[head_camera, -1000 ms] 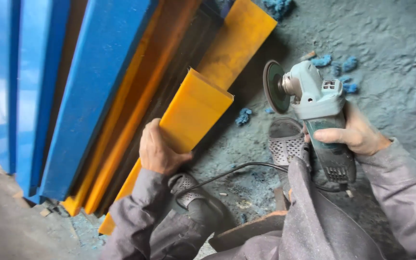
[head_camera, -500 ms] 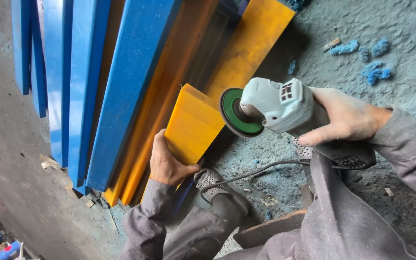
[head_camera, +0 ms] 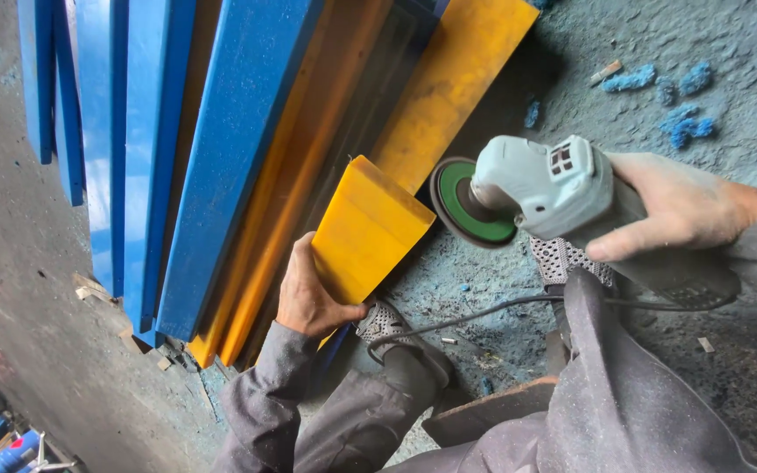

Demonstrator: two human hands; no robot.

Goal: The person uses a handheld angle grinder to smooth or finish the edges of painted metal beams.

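Note:
My left hand (head_camera: 310, 298) grips the near end of a short yellow slab (head_camera: 368, 229), holding it tilted up off the floor. My right hand (head_camera: 672, 210) is closed round the body of a pale grey angle grinder (head_camera: 547, 186). Its round disc (head_camera: 464, 203) with a green centre sits right beside the slab's upper right edge; contact cannot be told. The grinder's black cable (head_camera: 466, 317) runs across my lap.
Long blue beams (head_camera: 229, 149) and long yellow beams (head_camera: 449, 88) lie side by side on the dusty grey floor (head_camera: 28, 289). Blue shavings (head_camera: 659, 96) lie at the upper right. My knees and mesh shoes (head_camera: 562, 258) fill the lower frame.
The grinder has swung left and down from beside my right knee, so its disc now sits at the slab's edge. My left hand has stayed on the slab while my view shifted.

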